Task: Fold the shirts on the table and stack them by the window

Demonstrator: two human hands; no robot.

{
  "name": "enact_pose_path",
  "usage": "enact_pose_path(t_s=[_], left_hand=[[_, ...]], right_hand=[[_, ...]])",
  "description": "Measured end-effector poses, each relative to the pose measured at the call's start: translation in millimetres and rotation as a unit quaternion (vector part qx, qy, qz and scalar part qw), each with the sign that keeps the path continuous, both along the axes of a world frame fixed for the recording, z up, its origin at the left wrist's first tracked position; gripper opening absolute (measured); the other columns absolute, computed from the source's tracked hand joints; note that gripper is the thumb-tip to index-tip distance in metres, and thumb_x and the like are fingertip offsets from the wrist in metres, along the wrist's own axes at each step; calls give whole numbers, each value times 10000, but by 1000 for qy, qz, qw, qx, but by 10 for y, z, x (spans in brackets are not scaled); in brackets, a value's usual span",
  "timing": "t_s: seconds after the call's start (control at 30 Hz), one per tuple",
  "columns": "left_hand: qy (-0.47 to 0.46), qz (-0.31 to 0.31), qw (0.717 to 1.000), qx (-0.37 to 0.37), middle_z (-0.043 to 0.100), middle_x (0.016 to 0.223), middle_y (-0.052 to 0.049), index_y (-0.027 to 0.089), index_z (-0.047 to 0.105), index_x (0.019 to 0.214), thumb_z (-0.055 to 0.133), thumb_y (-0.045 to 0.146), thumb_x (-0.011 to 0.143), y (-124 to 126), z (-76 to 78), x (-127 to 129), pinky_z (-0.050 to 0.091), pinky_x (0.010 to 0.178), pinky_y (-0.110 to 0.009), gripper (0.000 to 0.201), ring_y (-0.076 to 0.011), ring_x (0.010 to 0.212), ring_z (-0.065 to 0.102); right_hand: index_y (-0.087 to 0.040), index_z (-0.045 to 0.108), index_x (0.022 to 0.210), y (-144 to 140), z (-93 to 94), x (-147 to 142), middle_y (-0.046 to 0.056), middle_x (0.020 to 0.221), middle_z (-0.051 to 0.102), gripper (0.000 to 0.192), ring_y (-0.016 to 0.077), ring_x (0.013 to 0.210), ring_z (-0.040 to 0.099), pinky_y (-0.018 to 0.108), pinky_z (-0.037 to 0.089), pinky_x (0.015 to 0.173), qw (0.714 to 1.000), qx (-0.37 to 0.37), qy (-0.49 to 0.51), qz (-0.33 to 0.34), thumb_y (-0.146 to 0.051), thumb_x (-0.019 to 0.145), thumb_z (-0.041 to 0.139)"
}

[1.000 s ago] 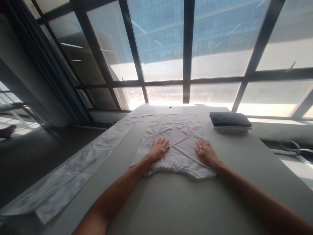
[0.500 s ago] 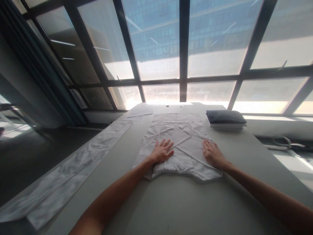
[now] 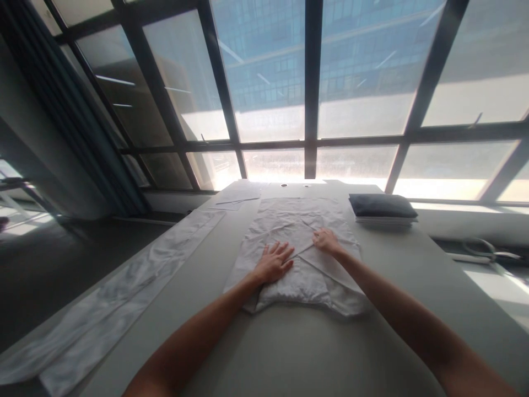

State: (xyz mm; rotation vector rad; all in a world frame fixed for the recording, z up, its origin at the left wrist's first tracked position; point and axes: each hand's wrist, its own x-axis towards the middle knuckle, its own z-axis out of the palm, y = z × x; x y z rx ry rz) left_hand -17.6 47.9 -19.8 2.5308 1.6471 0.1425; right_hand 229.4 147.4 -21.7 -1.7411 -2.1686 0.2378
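A white shirt (image 3: 306, 284) lies spread on the table, its cloth creased and folded pieces crossing over its middle. My left hand (image 3: 273, 263) rests flat on the shirt's left half, fingers spread. Over the centre-right of the same shirt, my right hand (image 3: 326, 241) has its fingers curled together at the tip of a folded piece, seemingly pinching the cloth. The fingertips of that hand are partly hidden.
A long white cloth (image 3: 136, 286) runs along the table's left edge. At the back right stands a folded stack with a dark cloth (image 3: 382, 205) on top. Thin white sheets (image 3: 235, 199) lie at the back left. Large windows rise beyond the white table (image 3: 289, 358).
My right hand has moved left and inward from the shirt's right edge to its middle, and its fingers have gone from flat to curled. My left hand stays in place on the shirt.
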Motion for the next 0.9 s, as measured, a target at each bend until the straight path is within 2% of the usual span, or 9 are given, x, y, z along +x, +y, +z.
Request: enact_pose_path(t_s=[0.17, 0.3, 0.4, 0.5, 0.57, 0.63, 0.73, 0.8, 0.9], left_hand=[[-39, -4, 999, 18, 344, 1667, -44, 328, 456, 1550, 396, 502, 1057, 35, -40, -8, 158, 1230, -646, 526, -343, 1555, 237], [-136, 29, 989, 58, 538, 1533, -98, 265, 517, 1499, 510, 366, 1021, 141, -115, -24, 283, 1226, -553, 489, -303, 1458, 440], [-270, 57, 958, 79, 586, 1470, -141, 224, 358, 1594, 603, 359, 975, 236, -191, -45, 425, 1155, -475, 679, -286, 1346, 568], [-375, 31, 922, 95, 383, 1620, -185, 243, 53, 1667, 757, 409, 861, 277, -238, -60, 511, 1076, -461, 1083, -316, 1325, 582], [-391, -14, 913, 116, 292, 1660, -197, 250, -15, 1668, 800, 373, 809, 261, -232, -65, 519, 1072, -458, 1190, -336, 1340, 562], [-381, -47, 914, 130, 372, 1620, -198, 213, 68, 1673, 767, 295, 818, 222, -199, -68, 492, 1108, -441, 1107, -337, 1356, 544], [-358, -25, 926, 115, 606, 1436, -171, 164, 445, 1559, 677, 227, 844, 173, -127, -75, 481, 1115, -421, 754, -315, 1292, 601], [-353, 28, 931, 90, 721, 1267, -133, 168, 674, 1339, 653, 238, 844, 183, -64, -101, 519, 1057, -424, 501, -300, 1180, 671], [-355, 85, 929, 67, 789, 1052, -94, 164, 786, 1080, 641, 265, 831, 279, 109, -248, 565, 936, -401, 305, -278, 1022, 723]], right_hand=[[-74, 664, 1324, 9, -94, 0, 230, 1386, 629, 488, 338, 1327, 551, 447, 407, 1120, 999, 1, 25, -41, -330, 937, 515], [21, 470, 1495, -89, -44, -72, 252, 1537, 485, 651, 340, 1475, 385, 462, 324, 1209, 990, 60, 123, -39, -290, 923, 477], [14, 433, 1526, -297, 38, -261, 219, 1585, 437, 696, 327, 1511, 327, 458, 266, 1253, 963, 114, 245, 1, -275, 897, 499], [-48, 483, 1515, -589, 132, -525, 183, 1588, 446, 666, 307, 1504, 348, 454, 272, 1255, 946, 112, 294, 83, -276, 891, 530], [-106, 553, 1475, -773, 185, -692, 159, 1567, 482, 613, 305, 1476, 397, 462, 320, 1230, 932, 85, 311, 165, -267, 884, 560], [-182, 651, 1384, -912, 220, -811, 117, 1504, 563, 515, 293, 1393, 506, 449, 417, 1161, 908, 39, 321, 265, -235, 877, 574], [-223, 764, 1185, -994, 233, -855, 90, 1310, 711, 365, 277, 1208, 654, 422, 514, 1043, 879, -2, 327, 346, -196, 874, 575], [-211, 791, 1086, -965, 218, -795, 92, 1172, 768, 310, 275, 1113, 701, 425, 530, 1003, 885, 0, 340, 317, -187, 875, 566], [-194, 799, 1016, -844, 165, -610, 97, 1080, 791, 304, 265, 1037, 730, 404, 547, 958, 912, -1, 341, 227, -188, 884, 525]])
